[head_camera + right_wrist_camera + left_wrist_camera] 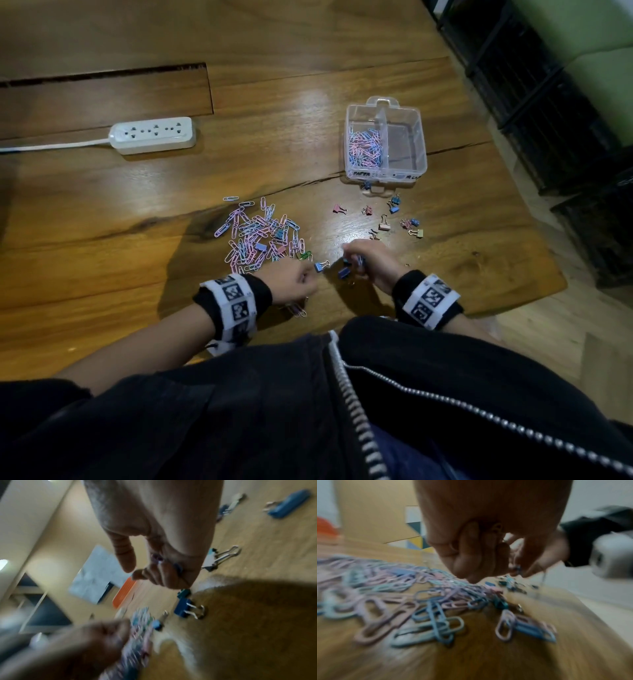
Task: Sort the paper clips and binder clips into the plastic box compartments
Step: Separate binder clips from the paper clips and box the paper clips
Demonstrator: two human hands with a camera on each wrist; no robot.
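Surface: glossy brown wooden table (137,219); all items lie on it.
Box: clear plastic two-compartment box (420,137) toward the table's far right corner, upright, lid off. Its left compartment holds a heap of pastel pink, blue and lilac wire paper clips (365,147); its right compartment shows only bare floor.
Loose paper clips: large pastel pile of paper clips (260,236) at mid-table, toward the near edge, left of both hands; blurred in the left wrist view (423,601).
Binder clips: small coloured binder clips (394,219) scattered between the box and the near edge, well apart from each other. One blue binder clip with silver wire handles (321,266) lies between the two hands; sharper in the right wrist view (184,607).
Left hand: left hand (291,282) near the table's near edge, fingers curled in (471,555); whether they hold anything, cannot tell.
Right hand: right hand (370,258) just right of it, fingers curled around several small clips (171,573), thumb apart.
Other: white three-socket power strip (154,134) at the far left, cable running off the left edge.
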